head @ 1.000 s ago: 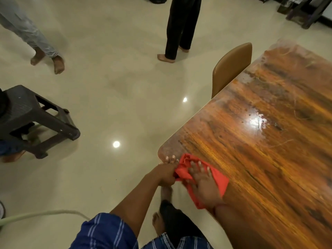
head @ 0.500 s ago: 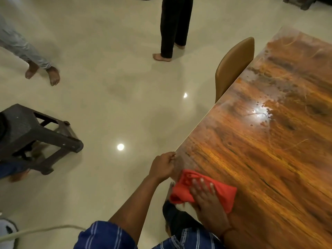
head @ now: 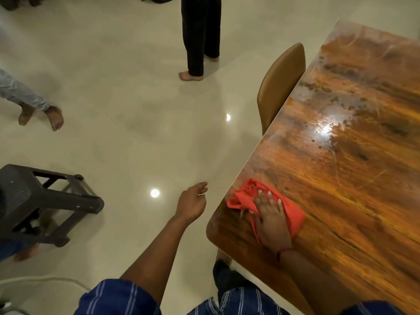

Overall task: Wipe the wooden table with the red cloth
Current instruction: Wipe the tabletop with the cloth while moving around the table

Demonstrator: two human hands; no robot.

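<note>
The cloth [head: 266, 201] is spread on the bench [head: 341, 178] near its corner; a chair [head: 280, 85] is tucked behind, a stool [head: 43, 201] set left.

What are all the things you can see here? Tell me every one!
wooden table: one, glossy orange-brown with pale smears, right side.
red cloth: one, red, flat on the table near its front left corner.
chair: one, tan, tucked against the table's left edge.
stool: one, dark brown plastic, on the floor at left.
floor: shiny cream tiles with light spots.
cord: one, pale, on the floor at bottom left.
standing person: one, black trousers, barefoot, top centre.
second person: one, light grey trousers, barefoot, left edge.
left hand: loosely curled, empty, over the floor.
right hand: flat, pressing on the cloth.
</note>
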